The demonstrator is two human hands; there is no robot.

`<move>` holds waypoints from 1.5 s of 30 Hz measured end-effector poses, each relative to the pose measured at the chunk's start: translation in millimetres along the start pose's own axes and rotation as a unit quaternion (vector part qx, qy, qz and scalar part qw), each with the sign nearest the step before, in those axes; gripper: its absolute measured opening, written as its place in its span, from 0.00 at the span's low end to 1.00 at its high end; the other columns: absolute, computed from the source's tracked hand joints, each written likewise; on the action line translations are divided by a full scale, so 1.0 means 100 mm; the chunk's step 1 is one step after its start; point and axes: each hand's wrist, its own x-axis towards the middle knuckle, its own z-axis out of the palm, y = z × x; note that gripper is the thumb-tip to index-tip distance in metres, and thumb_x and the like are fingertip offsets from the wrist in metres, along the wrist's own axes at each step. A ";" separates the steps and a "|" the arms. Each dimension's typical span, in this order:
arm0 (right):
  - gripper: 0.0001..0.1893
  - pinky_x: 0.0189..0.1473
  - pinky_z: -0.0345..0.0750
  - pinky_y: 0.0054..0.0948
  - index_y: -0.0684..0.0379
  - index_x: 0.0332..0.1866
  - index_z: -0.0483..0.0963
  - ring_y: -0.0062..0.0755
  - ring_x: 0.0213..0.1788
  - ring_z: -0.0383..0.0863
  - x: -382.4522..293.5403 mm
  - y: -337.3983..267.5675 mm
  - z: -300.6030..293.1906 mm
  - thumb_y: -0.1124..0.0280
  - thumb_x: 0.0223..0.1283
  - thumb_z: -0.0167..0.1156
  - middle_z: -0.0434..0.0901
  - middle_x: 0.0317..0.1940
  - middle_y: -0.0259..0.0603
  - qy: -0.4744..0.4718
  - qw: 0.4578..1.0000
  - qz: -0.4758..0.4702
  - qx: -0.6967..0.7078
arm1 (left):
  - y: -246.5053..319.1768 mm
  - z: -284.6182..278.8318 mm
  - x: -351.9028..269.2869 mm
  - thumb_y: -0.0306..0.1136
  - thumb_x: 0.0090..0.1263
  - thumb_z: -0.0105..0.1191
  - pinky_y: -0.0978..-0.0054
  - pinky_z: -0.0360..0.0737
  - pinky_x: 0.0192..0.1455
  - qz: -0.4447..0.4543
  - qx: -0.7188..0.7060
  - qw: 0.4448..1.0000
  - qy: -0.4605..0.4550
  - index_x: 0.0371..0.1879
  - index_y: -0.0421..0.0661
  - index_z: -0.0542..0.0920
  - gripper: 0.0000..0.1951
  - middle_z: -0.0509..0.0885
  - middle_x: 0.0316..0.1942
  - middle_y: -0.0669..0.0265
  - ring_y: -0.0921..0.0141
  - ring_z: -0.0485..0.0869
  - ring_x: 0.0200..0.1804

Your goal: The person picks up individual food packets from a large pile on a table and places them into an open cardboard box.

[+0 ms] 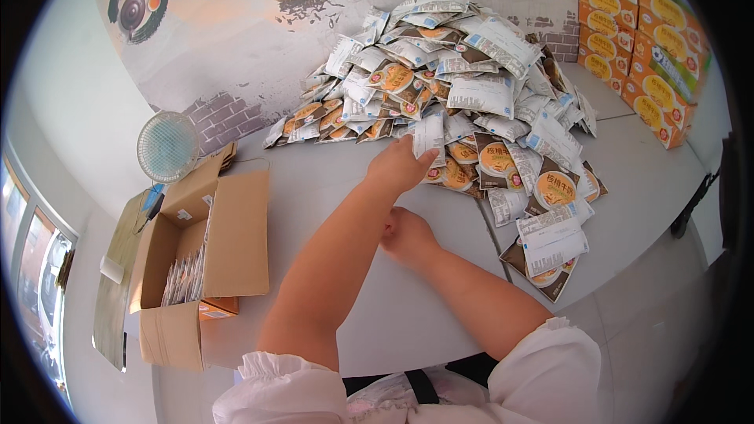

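Observation:
My left hand (400, 164) reaches to the front of a heaped pile of sachets. Its thumb lies over a white-backed sachet (429, 134), and the fingers close at its left edge. Below it, my right hand (411, 237) is curled into a loose fist over the grey table (365, 318). The left wrist hides part of its fingers, and nothing sticks out of it. The piled sachets (480, 94) show white printed backs or brown fronts with an orange bowl picture. Two loose sachets (554, 244) lie overlapped near the table's right edge.
An open cardboard box (235, 235) at left holds a row of upright sachets (184, 277). Behind it stands a round mesh-covered fan (168, 147). Orange cartons (660, 100) are stacked at the back right. A printed wall (235, 29) bounds the table's far side.

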 end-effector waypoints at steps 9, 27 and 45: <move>0.14 0.41 0.76 0.40 0.60 0.40 0.75 0.44 0.41 0.81 -0.04 0.12 0.14 0.58 0.59 0.57 0.83 0.38 0.43 0.072 0.972 -0.055 0.216 | 0.28 0.34 0.51 0.65 0.57 0.60 0.60 0.73 0.67 -0.083 -0.044 0.994 0.055 0.78 0.46 0.46 0.56 0.44 0.79 0.51 0.53 0.64 0.74; 0.13 0.46 0.77 0.44 0.60 0.33 0.79 0.49 0.42 0.82 -0.08 -0.16 -0.11 0.60 0.62 0.58 0.83 0.38 0.46 0.005 1.000 0.008 -0.006 | -0.67 0.06 0.21 0.43 0.54 0.65 0.69 0.77 0.48 -0.062 -0.518 0.853 0.022 0.59 0.41 0.74 0.33 0.80 0.52 0.58 0.65 0.83 0.47; 0.26 0.54 0.79 0.30 0.64 0.59 0.70 0.27 0.51 0.80 -0.08 -0.20 -0.16 0.59 0.62 0.66 0.80 0.50 0.41 -0.065 0.857 0.047 0.510 | -1.16 0.28 -1.37 0.35 0.68 0.53 0.59 0.77 0.63 0.038 -0.741 0.649 -0.168 0.67 0.44 0.66 0.28 0.78 0.58 0.60 0.61 0.79 0.59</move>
